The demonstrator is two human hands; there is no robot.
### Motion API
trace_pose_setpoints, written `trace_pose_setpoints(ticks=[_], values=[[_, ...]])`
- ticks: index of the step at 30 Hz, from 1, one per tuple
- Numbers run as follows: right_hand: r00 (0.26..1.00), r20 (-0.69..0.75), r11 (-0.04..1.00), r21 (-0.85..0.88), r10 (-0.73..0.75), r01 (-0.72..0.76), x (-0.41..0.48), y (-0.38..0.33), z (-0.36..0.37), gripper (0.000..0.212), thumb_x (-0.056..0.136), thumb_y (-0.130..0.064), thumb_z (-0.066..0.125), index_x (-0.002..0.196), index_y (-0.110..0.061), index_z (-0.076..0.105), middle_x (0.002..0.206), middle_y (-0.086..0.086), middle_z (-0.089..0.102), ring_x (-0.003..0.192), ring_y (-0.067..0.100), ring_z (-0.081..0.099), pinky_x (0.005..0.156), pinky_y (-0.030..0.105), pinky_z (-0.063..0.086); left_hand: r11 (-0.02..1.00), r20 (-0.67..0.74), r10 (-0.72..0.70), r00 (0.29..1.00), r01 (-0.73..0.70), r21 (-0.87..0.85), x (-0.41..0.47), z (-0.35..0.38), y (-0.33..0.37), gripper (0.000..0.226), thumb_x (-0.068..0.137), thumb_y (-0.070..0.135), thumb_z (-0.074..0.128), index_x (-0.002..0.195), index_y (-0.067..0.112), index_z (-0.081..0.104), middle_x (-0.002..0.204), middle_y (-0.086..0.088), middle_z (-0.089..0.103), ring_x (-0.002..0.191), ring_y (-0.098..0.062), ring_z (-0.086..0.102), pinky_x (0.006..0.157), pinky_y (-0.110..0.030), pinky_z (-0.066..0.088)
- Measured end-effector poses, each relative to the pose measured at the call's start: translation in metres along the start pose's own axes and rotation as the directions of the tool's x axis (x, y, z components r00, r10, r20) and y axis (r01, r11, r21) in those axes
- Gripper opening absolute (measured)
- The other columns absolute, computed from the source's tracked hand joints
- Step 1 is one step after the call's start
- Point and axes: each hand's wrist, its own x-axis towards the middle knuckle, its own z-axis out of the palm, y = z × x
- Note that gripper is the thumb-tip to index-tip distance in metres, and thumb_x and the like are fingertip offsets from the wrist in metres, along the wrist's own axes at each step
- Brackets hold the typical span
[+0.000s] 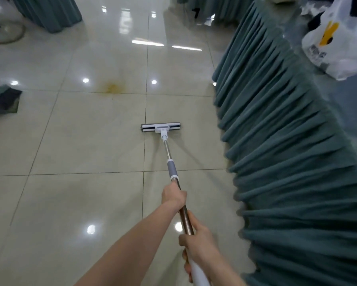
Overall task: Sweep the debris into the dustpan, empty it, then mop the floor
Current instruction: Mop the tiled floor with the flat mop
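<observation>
Mopping stage, I judge. Left hand (173, 195) and right hand (198, 242) both clamped round mop (161, 128) handle. Yellow stain (112, 87) ahead, unmopped. No dustpan visible.

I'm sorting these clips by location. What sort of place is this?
Probably a banquet or conference hall: a long table with a pleated green table skirt, another skirted table farther off, and a glossy tiled floor reflecting ceiling lights.
</observation>
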Motion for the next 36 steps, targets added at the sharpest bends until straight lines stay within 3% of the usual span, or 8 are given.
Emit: trace_pose_setpoints(ticks=[9, 16, 19, 22, 28, 32, 34, 36], values=[[0.996, 0.078, 0.993, -0.107, -0.049, 0.057, 0.098, -0.126, -0.101, 0.084, 0.08, 0.002, 0.046, 0.14, -0.056, 0.035, 0.082, 0.014, 0.059, 0.047, 0.021, 0.053, 0.041, 0.025, 0.048, 0.995, -0.077, -0.058, 0.995, 0.051, -0.088, 0.115, -0.02, 0.126, 0.024, 0.085, 0.02, 0.061, 0.106, 0.009, 0.059, 0.1, -0.013, 0.067, 0.088, -0.028, 0.063, 0.067, -0.03, 0.044], [0.992, 0.115, 0.979, -0.194, -0.047, 0.069, 0.167, -0.216, -0.154, 0.08, 0.08, 0.002, 0.05, 0.138, -0.052, 0.04, 0.078, 0.011, 0.06, 0.057, 0.025, 0.058, 0.048, 0.036, 0.056, 0.983, -0.113, -0.118, 0.987, 0.1, -0.152, 0.196, -0.05, 0.206, 0.023, 0.084, 0.02, 0.061, 0.104, 0.009, 0.06, 0.099, -0.012, 0.065, 0.087, -0.028, 0.061, 0.067, -0.028, 0.042], [0.992, 0.118, 0.967, -0.243, -0.052, 0.08, 0.199, -0.249, -0.153, 0.079, 0.081, 0.0, 0.055, 0.141, -0.049, 0.038, 0.083, 0.001, 0.062, 0.071, 0.022, 0.064, 0.071, 0.044, 0.06, 0.977, -0.122, -0.134, 0.983, 0.111, -0.179, 0.231, -0.069, 0.221, 0.023, 0.084, 0.021, 0.061, 0.105, 0.009, 0.06, 0.102, -0.013, 0.066, 0.094, -0.03, 0.063, 0.07, -0.028, 0.043], [0.988, 0.128, 0.959, -0.258, -0.087, 0.118, 0.23, -0.284, -0.148, 0.08, 0.08, -0.004, 0.055, 0.136, -0.058, 0.037, 0.083, -0.004, 0.065, 0.076, 0.021, 0.067, 0.075, 0.043, 0.06, 0.972, -0.12, -0.138, 0.983, 0.111, -0.208, 0.27, -0.09, 0.232, 0.015, 0.084, 0.019, 0.061, 0.095, 0.013, 0.054, 0.102, -0.013, 0.066, 0.093, -0.03, 0.063, 0.071, -0.028, 0.044], [0.984, 0.146, 0.96, -0.243, -0.106, 0.139, 0.307, -0.394, -0.135, 0.078, 0.074, 0.0, 0.054, 0.131, -0.052, 0.046, 0.071, 0.0, 0.06, 0.06, 0.019, 0.058, 0.058, 0.034, 0.051, 0.958, -0.133, -0.141, 0.981, 0.101, -0.269, 0.38, -0.162, 0.266, 0.021, 0.081, 0.018, 0.059, 0.101, 0.01, 0.059, 0.1, -0.013, 0.067, 0.092, -0.032, 0.063, 0.07, -0.029, 0.047], [0.985, 0.151, 0.955, -0.27, -0.084, 0.123, 0.355, -0.476, -0.118, 0.073, 0.075, 0.0, 0.053, 0.108, -0.063, 0.037, 0.075, 0.007, 0.062, 0.059, 0.021, 0.058, 0.06, 0.039, 0.056, 0.955, -0.131, -0.145, 0.981, 0.104, -0.276, 0.456, -0.219, 0.288, 0.024, 0.083, 0.018, 0.058, 0.106, 0.012, 0.059, 0.099, -0.011, 0.065, 0.089, -0.03, 0.061, 0.068, -0.028, 0.044], [0.986, 0.142, 0.951, -0.282, -0.092, 0.129, 0.378, -0.512, -0.105, 0.076, 0.074, -0.002, 0.055, 0.112, -0.064, 0.035, 0.079, 0.007, 0.066, 0.064, 0.022, 0.062, 0.067, 0.044, 0.058, 0.96, -0.131, -0.143, 0.981, 0.105, -0.258, 0.49, -0.246, 0.295, 0.025, 0.084, 0.018, 0.058, 0.108, 0.011, 0.058, 0.1, -0.011, 0.064, 0.09, -0.029, 0.061, 0.07, -0.028, 0.044], [0.984, 0.149, 0.95, -0.281, -0.095, 0.134, 0.399, -0.543, -0.091, 0.078, 0.071, -0.002, 0.052, 0.12, -0.062, 0.041, 0.072, 0.008, 0.063, 0.059, 0.023, 0.06, 0.061, 0.044, 0.057, 0.967, -0.14, -0.14, 0.98, 0.105, -0.232, 0.521, -0.271, 0.298, 0.026, 0.084, 0.019, 0.058, 0.109, 0.012, 0.057, 0.101, -0.011, 0.064, 0.091, -0.03, 0.061, 0.07, -0.028, 0.043]])
